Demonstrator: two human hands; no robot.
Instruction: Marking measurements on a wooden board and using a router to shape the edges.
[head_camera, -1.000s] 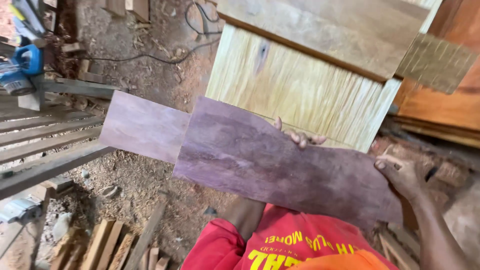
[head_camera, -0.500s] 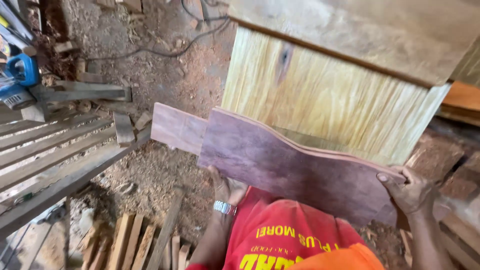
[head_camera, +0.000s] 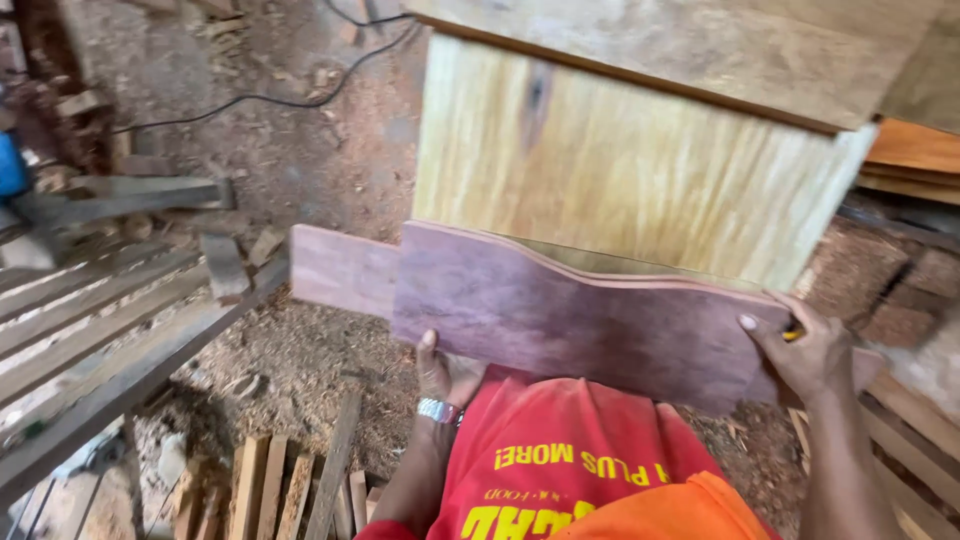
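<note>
From the head camera, looking down past my red shirt (head_camera: 560, 470), I hold a reddish-brown wavy-edged board (head_camera: 590, 315) flat in front of my body. My left hand (head_camera: 445, 375) is closed on its lower edge near the left end, thumb up over the face and fingers hidden underneath; a metal watch (head_camera: 438, 409) sits on that wrist. My right hand (head_camera: 805, 350) clamps the right end, thumb on top and fingers wrapped around the edge, with something small and yellow just showing at the fingers that I cannot make out. A second flat piece of the same colour (head_camera: 340, 268) sticks out to the left from behind the board; whether it is joined to it or only lying against it, I cannot tell.

The board's upper edge lies close against the pale yellow panel (head_camera: 620, 165) of a large wooden box, which has a darker lid (head_camera: 700, 50) on top. Sawdust covers the floor (head_camera: 300, 350), a black cable (head_camera: 270, 95) runs across it, slatted grey timbers (head_camera: 100, 310) lie on my left, and short offcuts (head_camera: 280, 490) sit by my feet.

As I judge it, the loose-looking rear piece could slide out and drop, since neither hand visibly grips it. The board's long curve could also knock the pale panel if I swing it, and the offcuts and cable could trip me.
</note>
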